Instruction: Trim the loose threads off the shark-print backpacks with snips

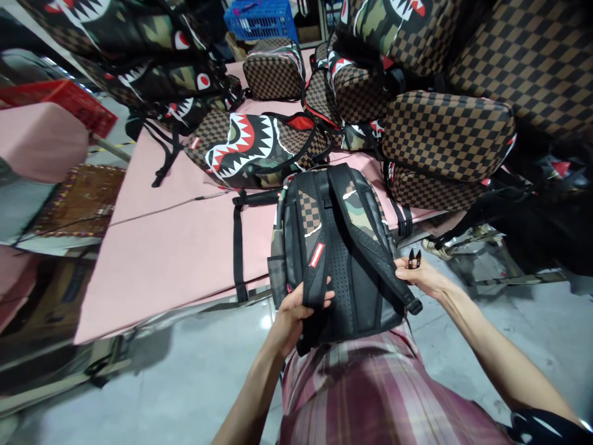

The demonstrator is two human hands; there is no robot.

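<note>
Black backpack [340,281], seen from the head: it sits at the pink worktop [162,247]'s near edge, between both hands, long axis pointing away from the body. Left hand [291,312] grips the left strap [317,256]; right hand [424,276] pinches the right strap [370,253], snips [414,259] tucked in it.

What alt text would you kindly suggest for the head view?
A person's left hand and right hand hold the straps of a black-backed backpack by a pink table; the right also holds small snips. Checkered bags, some shark-mouthed, lie behind.
</note>
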